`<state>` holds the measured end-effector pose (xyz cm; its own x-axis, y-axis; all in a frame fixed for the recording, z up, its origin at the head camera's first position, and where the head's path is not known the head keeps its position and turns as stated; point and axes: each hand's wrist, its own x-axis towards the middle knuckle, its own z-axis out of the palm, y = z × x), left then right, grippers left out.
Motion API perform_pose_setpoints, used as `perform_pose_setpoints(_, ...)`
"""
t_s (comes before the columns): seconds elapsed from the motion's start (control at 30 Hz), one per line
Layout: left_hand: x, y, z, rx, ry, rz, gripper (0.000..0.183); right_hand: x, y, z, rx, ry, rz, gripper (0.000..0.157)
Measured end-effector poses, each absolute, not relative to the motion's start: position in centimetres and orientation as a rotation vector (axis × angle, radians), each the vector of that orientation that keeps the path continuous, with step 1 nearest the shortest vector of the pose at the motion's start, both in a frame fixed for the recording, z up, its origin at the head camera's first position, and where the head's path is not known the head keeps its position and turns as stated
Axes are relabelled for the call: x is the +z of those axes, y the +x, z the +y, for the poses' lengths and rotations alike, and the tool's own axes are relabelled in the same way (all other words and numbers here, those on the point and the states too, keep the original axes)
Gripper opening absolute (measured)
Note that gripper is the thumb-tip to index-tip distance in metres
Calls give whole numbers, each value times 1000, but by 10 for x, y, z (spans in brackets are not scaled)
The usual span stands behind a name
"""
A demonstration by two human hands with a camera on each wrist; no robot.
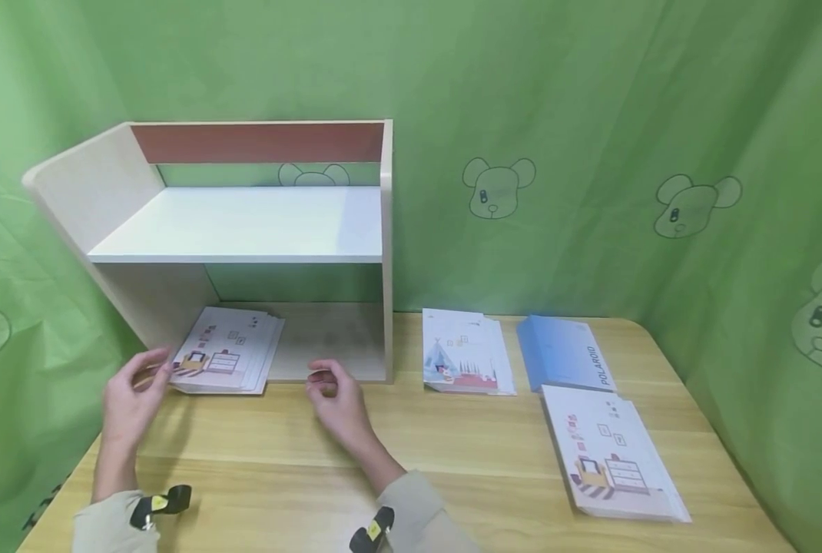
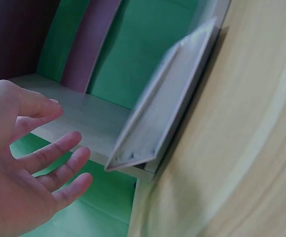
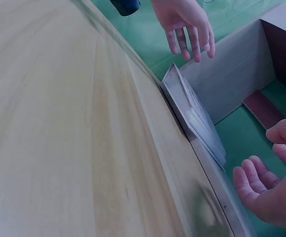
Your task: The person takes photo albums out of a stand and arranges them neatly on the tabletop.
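A stack of thin white illustrated booklets or cards [image 1: 227, 349] lies on the lower board of a small desktop shelf [image 1: 238, 223], its near edge sticking out slightly past the board's front. My left hand [image 1: 134, 395] is by the stack's left edge, fingers loosely bent; the left wrist view shows a gap between this hand [image 2: 29, 168] and the stack [image 2: 165, 94]. To the right of the stack, my right hand [image 1: 342, 411] hovers at the lower board's front edge. Its fingers are relaxed and hold nothing, as the right wrist view of the hand [image 3: 276, 182] shows.
Right of the shelf, a second illustrated stack [image 1: 461, 349] lies on the wooden table [image 1: 452, 468]. Beside it is a blue item lettered POLAROID [image 1: 563, 353], with a third illustrated stack [image 1: 614, 461] just in front. A green curtain [image 1: 577, 100] hangs behind the table.
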<state>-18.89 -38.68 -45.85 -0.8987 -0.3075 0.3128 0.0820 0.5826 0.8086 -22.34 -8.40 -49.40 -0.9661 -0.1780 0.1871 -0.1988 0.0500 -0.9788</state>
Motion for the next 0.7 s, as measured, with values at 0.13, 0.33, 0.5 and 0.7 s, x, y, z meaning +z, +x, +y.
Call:
perform_pose_setpoints(0.13, -463, -189, -389, -1259, 226, -2409, 40, -496, -224, -88, 2111, 402, -2286, 32)
perform_pose_setpoints(0.33, -470, -191, -391, -1282, 301, -2447, 42, -502, -226, -97, 2123, 385, -2326, 33)
perform_pose_setpoints(0.5, -474, -192, -394, -1266, 378, -2495, 45, -506, -227, -105, 2131, 373, -2348, 33)
perform_pose_setpoints(0.7, -479, -192, -396, -1294, 385, -2488, 46, -511, -228, -115, 2125, 359, -2364, 32)
